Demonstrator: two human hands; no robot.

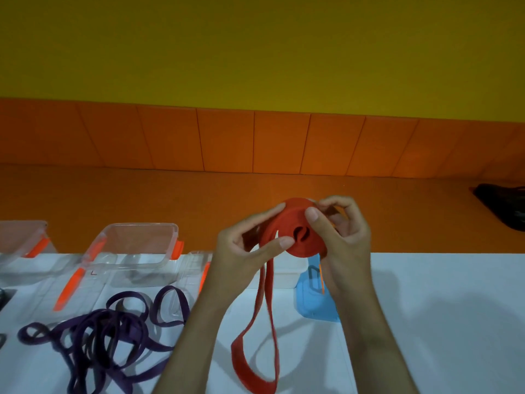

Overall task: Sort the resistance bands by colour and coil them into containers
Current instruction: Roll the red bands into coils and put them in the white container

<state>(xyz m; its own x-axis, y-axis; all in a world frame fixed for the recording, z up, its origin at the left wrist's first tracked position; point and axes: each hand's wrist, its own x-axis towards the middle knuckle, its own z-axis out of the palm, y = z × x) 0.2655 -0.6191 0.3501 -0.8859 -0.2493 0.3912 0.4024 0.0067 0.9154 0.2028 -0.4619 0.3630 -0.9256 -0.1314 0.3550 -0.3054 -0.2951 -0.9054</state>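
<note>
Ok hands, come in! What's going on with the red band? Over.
Left hand and right hand both gripping red band. Partly coiled, tail hanging down. Purple bands tangled on table, apart from it.

White surface (440, 322) bearing a clear container (147, 268) with orange latches near the far edge. Left of that container, a second container (20, 240), cut off. Just in front, a clear lid (48, 297) and tangled purple bands (99, 331). Well to its right, a blue plastic piece (312, 300).
</note>
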